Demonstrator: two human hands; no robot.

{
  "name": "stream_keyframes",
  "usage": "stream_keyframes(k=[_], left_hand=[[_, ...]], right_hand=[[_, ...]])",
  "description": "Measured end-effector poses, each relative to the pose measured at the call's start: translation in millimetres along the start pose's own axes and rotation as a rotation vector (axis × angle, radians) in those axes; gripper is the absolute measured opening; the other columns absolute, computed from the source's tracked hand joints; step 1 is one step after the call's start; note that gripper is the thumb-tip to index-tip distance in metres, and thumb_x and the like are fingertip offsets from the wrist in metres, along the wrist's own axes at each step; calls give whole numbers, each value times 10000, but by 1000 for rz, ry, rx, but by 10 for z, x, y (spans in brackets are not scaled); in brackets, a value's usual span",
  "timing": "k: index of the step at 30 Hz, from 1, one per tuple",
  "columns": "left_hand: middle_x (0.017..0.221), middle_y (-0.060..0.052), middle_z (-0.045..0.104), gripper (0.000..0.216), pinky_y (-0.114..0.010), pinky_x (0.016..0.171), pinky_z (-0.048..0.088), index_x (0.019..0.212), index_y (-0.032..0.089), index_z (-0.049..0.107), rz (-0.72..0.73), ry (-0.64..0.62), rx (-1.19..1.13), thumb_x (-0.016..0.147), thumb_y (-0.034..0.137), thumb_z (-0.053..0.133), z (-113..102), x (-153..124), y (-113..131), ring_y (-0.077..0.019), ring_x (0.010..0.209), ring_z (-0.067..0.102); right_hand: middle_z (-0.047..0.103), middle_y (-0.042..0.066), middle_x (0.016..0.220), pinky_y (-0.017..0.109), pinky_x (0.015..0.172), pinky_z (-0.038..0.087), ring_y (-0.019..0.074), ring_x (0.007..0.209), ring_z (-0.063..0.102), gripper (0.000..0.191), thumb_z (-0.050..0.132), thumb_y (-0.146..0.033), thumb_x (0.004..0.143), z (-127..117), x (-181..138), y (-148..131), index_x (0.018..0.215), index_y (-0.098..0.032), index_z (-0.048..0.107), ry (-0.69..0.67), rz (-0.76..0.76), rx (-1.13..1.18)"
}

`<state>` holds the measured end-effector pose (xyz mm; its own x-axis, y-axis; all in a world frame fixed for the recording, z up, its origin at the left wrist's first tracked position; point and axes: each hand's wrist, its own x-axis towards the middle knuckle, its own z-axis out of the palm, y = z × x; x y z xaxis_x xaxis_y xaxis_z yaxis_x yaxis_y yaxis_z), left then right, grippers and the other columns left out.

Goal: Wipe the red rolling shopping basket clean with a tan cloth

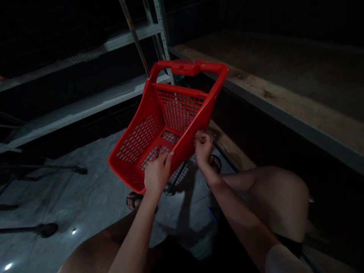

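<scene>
A red plastic shopping cart basket (187, 132) with slotted, grid-like walls stands tilted before me, its handle at the far end. Nothing lies inside it. My left hand (157, 175) is closed over its near right rim, thumb along the top edge. Against the outside of the right wall, my right hand (203, 146) is closed with curled fingers; whatever they pinch there is too small and dark to make out. Below the basket, part of a dark metal frame with a caster (170, 190) shows.
A wooden shelf (273, 94) with a metal edge runs along the right. Metal shelving (85, 108) stands at the back left. Dark legs with a caster (47, 229) reach over the grey floor (85, 189) at left. A small blue object (213, 214) lies between my feet.
</scene>
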<state>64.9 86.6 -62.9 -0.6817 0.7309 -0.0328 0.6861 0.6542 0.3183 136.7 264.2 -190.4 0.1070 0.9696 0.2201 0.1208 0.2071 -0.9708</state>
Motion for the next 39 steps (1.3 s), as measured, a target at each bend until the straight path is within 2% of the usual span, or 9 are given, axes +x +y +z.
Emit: stream_keyframes(k=[6,9,18,21,24,29,32,35,39], left_hand=[[867,-58,774,403,-277,627,273,970,243,748,-13,-16,-114,1062,475,431,17,86,121,-187,739,664],[835,-57,763,417,-270,632,287,951,225,750,-5,-25,-148,1064,461,425,35,121,101,-185,736,658],[918,-37,791,421,-272,666,312,1046,289,793,-35,-26,-245,1053,505,432,50,44,102,-202,846,699],[884,-27,784,434,-270,674,320,1006,289,798,-32,-33,-269,1043,526,436,46,19,104,-200,833,697],[862,-23,775,429,-266,674,322,988,281,802,-33,-31,-294,1032,524,451,49,27,90,-194,815,685],[760,7,708,441,-251,625,297,948,255,795,-37,-40,-360,1005,547,469,84,100,7,-157,706,613],[653,25,621,510,-245,584,284,825,216,766,-28,-58,-427,975,608,477,113,133,-94,-139,630,545],[672,25,639,515,-229,613,356,820,197,768,21,-85,-544,956,614,497,135,120,-181,-143,662,572],[781,9,736,469,-239,727,454,978,204,814,-1,-76,-590,941,583,540,159,35,-185,-183,785,660]], right_hand=[[702,70,1072,354,961,521,197,1044,659,273,538,-121,780,-135,-1103,-392,992,-225,675,-200,-95,171],[715,62,1056,346,940,534,188,1026,678,284,517,-98,782,-232,-1318,-374,960,-232,693,-305,-121,212],[716,46,909,366,903,515,204,888,644,201,605,-231,716,118,212,-218,893,-174,681,24,91,202],[700,30,865,340,856,512,190,846,626,170,629,-252,722,140,377,-256,872,-175,656,88,145,176],[695,24,842,322,811,510,180,796,620,187,651,-309,760,35,-64,-360,891,-177,664,3,153,211],[734,54,993,337,882,519,208,944,664,200,586,-247,798,-198,-1407,-517,962,-215,695,-244,175,236],[729,43,976,326,875,517,201,946,665,197,561,-189,758,-254,-1749,-553,901,-223,693,-328,169,271],[710,28,890,316,825,501,190,864,641,132,598,-243,783,-221,-1463,-532,866,-211,694,-290,174,266],[697,39,887,343,869,492,195,858,628,185,586,-258,744,-106,-548,-436,888,-182,674,-48,212,270]])
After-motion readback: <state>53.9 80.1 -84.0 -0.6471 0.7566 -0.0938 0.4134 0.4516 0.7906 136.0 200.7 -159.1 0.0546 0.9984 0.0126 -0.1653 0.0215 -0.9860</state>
